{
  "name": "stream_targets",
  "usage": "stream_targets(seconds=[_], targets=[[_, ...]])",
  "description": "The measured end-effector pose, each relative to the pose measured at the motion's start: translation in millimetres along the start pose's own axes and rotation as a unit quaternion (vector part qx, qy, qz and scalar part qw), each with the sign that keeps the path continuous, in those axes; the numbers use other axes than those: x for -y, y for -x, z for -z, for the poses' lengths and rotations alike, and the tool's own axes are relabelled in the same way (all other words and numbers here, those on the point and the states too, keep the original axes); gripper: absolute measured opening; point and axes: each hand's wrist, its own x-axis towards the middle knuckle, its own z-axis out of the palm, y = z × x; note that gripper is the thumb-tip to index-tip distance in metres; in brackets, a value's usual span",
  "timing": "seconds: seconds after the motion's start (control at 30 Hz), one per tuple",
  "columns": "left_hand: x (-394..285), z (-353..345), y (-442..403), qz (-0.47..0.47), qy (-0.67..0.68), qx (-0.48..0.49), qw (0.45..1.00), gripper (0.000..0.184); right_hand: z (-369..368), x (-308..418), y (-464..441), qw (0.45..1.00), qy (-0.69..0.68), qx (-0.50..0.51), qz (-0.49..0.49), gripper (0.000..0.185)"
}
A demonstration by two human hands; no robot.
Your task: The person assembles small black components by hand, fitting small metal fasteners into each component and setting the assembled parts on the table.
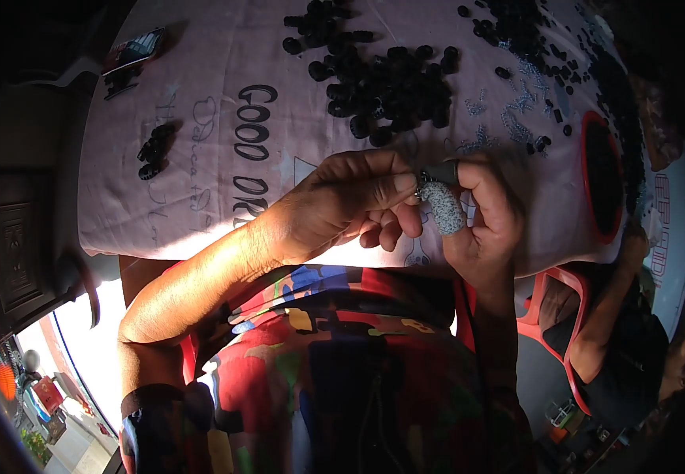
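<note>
Above the near edge of the cloth, my left hand (342,201) and my right hand (481,217) meet. Between their fingertips is a small dark part with a shiny bit (421,183), too small to name. My left thumb and forefinger pinch it from the left, the other fingers curled below. On my right thumb is a speckled grey finger sleeve (442,209); a dark sleeve (442,171) covers the forefinger. Both press toward the same part. Beyond my hands lies a heap of small black ribbed parts (394,91).
The pink printed cloth (200,182) covers the table. Small silvery pieces (520,103) are scattered at right, near a red-rimmed container (585,130) of black bits. A phone (133,51) and a few black parts (153,150) lie left. Another person's arm (595,340) is beside a red chair (536,308).
</note>
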Motion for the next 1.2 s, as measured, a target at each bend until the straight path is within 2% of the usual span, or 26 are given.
stream_targets(seconds=[0.1,0.23,0.33,0.43,0.53,0.63,0.77,0.8,0.87,0.9,1.0,1.1,1.2], targets=[[3.2,3.7,-0.6,0.019,0.061,0.014,0.998,0.025,-0.5,2.6,-1.6,0.999,0.028,-0.009,0.016,0.025],[4.1,7.3,-0.8,0.048,0.14,0.035,0.988,0.024,-0.4,3.6,-6.2,0.989,0.111,-0.025,0.089,0.03],[2.1,-2.0,0.2,0.028,0.123,-0.016,0.992,0.021,0.6,3.9,-8.4,0.984,0.136,-0.025,0.115,0.031],[6.0,-3.9,1.3,-0.027,0.045,-0.043,0.998,0.016,0.9,6.7,-7.7,0.987,0.133,-0.014,0.091,0.029],[11.2,0.1,1.7,-0.102,-0.138,-0.047,0.984,0.019,2.9,9.8,-4.7,0.992,0.117,0.008,0.045,0.028],[4.7,2.7,3.3,-0.072,-0.095,-0.045,0.992,0.019,3.9,9.9,-5.3,0.993,0.106,0.019,0.045,0.027],[-9.5,4.9,6.2,0.048,0.022,-0.008,0.999,0.016,2.4,1.0,-5.3,0.989,0.119,0.017,0.08,0.027],[-5.6,3.3,5.0,0.002,-0.005,-0.027,1.0,0.013,2.1,-0.2,-5.3,0.988,0.123,0.015,0.091,0.027],[9.1,-5.2,3.3,-0.09,-0.057,-0.066,0.992,0.008,2.7,6.5,-1.4,0.992,0.123,0.034,0.019,0.028],[7.2,-14.0,4.6,-0.075,-0.107,-0.126,0.983,0.007,2.6,9.3,0.6,0.991,0.123,0.044,-0.018,0.028],[13.4,-14.7,4.7,-0.121,-0.154,-0.122,0.973,0.009,1.7,9.8,2.6,0.992,0.109,0.049,-0.042,0.03],[10.9,-18.2,1.4,-0.099,-0.064,-0.139,0.983,0.012,1.7,6.2,1.5,0.995,0.101,0.025,-0.01,0.029],[12.1,-4.7,0.6,-0.104,-0.08,-0.1,0.986,0.015,0.1,7.8,-0.2,0.995,0.098,0.012,0.006,0.029]])
